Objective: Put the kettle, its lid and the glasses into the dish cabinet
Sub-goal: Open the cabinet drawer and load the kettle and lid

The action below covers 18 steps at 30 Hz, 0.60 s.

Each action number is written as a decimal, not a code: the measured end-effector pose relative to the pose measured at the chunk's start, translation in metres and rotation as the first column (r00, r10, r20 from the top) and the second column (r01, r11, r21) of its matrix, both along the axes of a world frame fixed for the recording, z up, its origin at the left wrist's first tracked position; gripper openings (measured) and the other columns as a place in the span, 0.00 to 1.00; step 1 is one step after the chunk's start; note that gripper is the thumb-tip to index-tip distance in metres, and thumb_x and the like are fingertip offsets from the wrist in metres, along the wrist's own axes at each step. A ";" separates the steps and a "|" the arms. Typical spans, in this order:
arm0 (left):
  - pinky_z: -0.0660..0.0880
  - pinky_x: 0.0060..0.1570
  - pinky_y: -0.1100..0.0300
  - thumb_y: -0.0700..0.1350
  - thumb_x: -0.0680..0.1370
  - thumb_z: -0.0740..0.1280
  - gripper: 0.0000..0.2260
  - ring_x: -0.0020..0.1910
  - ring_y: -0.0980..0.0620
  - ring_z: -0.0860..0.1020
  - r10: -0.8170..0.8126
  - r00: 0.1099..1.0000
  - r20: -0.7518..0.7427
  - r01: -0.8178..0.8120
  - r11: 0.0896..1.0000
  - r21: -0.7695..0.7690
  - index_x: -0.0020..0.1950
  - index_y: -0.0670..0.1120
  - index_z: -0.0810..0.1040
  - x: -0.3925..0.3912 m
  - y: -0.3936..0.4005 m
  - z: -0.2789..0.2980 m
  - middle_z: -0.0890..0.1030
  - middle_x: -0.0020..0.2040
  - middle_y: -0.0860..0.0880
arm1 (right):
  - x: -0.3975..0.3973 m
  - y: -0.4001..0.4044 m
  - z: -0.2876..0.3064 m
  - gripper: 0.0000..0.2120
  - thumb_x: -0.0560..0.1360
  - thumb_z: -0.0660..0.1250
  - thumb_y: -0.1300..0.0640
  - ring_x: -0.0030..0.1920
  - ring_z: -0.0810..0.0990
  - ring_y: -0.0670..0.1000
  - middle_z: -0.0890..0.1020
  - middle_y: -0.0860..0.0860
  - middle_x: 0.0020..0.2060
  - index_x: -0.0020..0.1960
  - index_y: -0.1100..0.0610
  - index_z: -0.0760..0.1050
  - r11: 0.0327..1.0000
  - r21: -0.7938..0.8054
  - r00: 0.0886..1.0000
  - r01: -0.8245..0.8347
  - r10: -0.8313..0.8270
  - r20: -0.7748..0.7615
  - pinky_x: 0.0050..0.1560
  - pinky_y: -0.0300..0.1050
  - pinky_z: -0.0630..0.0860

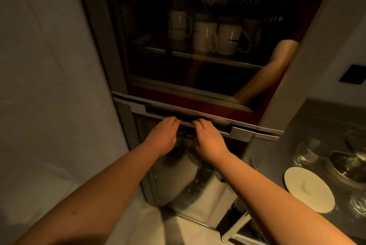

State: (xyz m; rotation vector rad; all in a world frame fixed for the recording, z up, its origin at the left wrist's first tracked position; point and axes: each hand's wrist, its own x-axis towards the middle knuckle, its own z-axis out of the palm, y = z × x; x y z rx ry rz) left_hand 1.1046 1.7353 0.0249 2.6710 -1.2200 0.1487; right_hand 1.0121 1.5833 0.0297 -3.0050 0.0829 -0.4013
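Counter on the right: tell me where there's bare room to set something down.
The counter is bare in its near-left strip, between the cabinet edge and the plate. There is more bare room at the back by the wall. It is crowded at right: the glasses and the kettle stand close together.

Fingertips of left hand (162, 137) and right hand (210, 139) hidden in handle (188, 116) recess. Kettle (348, 165) cut by right edge. Glasses (306, 152) blurred.
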 end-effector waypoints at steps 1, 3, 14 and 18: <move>0.53 0.72 0.55 0.42 0.79 0.59 0.25 0.74 0.47 0.57 -0.004 1.000 0.010 0.004 1.000 0.013 0.75 0.43 0.57 0.003 0.000 -0.002 0.60 0.75 0.44 | 0.003 0.001 -0.002 0.30 0.72 0.65 0.58 0.67 0.65 0.55 0.68 0.56 0.67 0.72 0.60 0.60 1.000 0.008 1.000 0.010 -0.010 -0.011 0.68 0.48 0.63; 0.52 0.72 0.55 0.41 0.79 0.59 0.25 0.74 0.46 0.57 -0.009 1.000 0.025 0.009 1.000 0.018 0.76 0.44 0.57 0.008 0.001 -0.005 0.60 0.74 0.44 | 0.010 0.005 -0.004 0.30 0.73 0.65 0.57 0.66 0.66 0.56 0.68 0.56 0.67 0.72 0.60 0.59 1.000 0.011 0.999 0.027 -0.027 -0.037 0.68 0.48 0.62; 0.45 0.75 0.47 0.45 0.82 0.52 0.25 0.76 0.44 0.47 0.104 0.992 0.070 -0.111 0.988 0.104 0.77 0.44 0.46 -0.001 -0.009 -0.022 0.50 0.78 0.43 | 0.016 0.026 -0.028 0.34 0.72 0.65 0.60 0.70 0.61 0.56 0.66 0.56 0.69 0.74 0.56 0.55 0.982 -0.033 0.983 0.185 -0.184 0.025 0.73 0.51 0.50; 0.45 0.74 0.46 0.46 0.83 0.51 0.25 0.76 0.44 0.47 0.080 0.989 0.125 -0.099 0.982 0.160 0.77 0.43 0.45 0.003 -0.007 -0.020 0.50 0.77 0.43 | 0.021 0.029 -0.028 0.28 0.74 0.63 0.63 0.68 0.64 0.55 0.69 0.55 0.67 0.73 0.55 0.61 0.968 0.089 0.968 0.233 -0.240 0.071 0.72 0.50 0.53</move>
